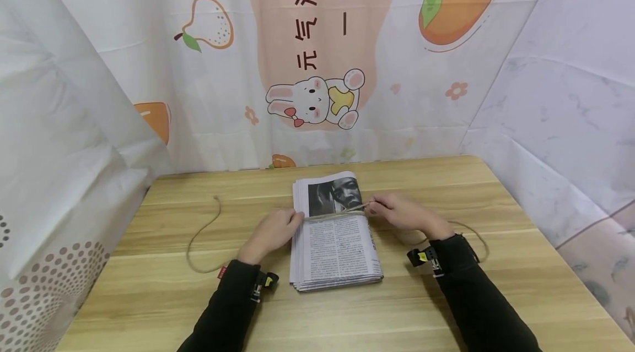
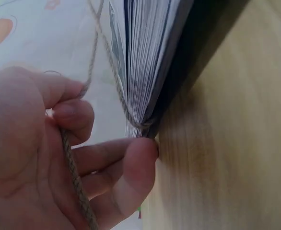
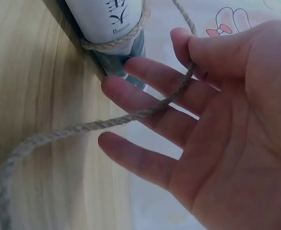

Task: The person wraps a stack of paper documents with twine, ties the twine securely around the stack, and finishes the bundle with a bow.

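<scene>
A stack of folded newspapers (image 1: 337, 255) lies on the table, a dark photo on its upper part. Twine (image 1: 322, 217) crosses it and wraps round its side edges. At the left edge, my left hand (image 1: 272, 232) pinches one length of the twine (image 2: 73, 167) between thumb and forefinger. Its other fingers are bent beside the paper edges. On the right, my right hand (image 1: 401, 212) pinches the other length (image 3: 116, 118) between thumb and forefinger, its remaining fingers spread near the folded side. Whether the twine is knotted on top is too small to tell.
One loose twine end (image 1: 189, 244) curves over the table left of my left arm, with a small red tag (image 1: 221, 271) near the sleeve. Another loop (image 1: 486, 247) lies beyond my right wrist. A printed curtain (image 1: 208, 93) hangs behind the wooden table (image 1: 526, 286).
</scene>
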`<state>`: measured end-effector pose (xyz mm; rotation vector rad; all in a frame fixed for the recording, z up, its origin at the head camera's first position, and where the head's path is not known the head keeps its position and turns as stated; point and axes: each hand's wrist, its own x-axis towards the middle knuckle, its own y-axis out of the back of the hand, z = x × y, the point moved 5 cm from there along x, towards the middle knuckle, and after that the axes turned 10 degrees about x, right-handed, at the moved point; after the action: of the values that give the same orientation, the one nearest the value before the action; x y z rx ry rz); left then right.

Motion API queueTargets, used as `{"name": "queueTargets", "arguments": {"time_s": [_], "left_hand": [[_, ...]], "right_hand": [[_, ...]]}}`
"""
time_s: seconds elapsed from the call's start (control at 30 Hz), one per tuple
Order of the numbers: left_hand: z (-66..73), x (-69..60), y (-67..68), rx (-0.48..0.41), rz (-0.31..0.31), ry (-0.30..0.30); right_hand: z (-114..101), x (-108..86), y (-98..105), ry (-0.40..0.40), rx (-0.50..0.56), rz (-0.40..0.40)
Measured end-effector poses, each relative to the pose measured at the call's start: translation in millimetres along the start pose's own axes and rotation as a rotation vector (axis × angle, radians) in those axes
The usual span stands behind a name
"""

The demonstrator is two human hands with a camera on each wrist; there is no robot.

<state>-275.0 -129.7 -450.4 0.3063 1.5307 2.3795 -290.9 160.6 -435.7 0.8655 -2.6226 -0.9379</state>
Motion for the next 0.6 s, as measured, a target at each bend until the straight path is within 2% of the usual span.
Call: {"name": "queueTargets", "arguments": {"time_s": [0.17, 0.33, 0.5, 0.6], "left_hand": [[-1.2, 0.8, -1.0, -0.009, -0.008, -0.029], [-3.5, 1.7, -2.2, -0.015, -0.021, -0.057], [-3.7, 0.3, -2.8, -0.034, -0.059, -0.079], [-1.7, -1.4, -0.5, -0.018, -0.051, -0.097]], "right_hand": [[-1.5, -2.6, 0.5, 0.011, 0.096, -0.029], [-3.7, -5.9, 1.9, 0.016, 0.132, -0.060], [-0.3, -5.9, 3.1, 0.003, 0.128, -0.070], [2.7, -3.6, 5.3, -0.013, 0.119, -0.053]]}}
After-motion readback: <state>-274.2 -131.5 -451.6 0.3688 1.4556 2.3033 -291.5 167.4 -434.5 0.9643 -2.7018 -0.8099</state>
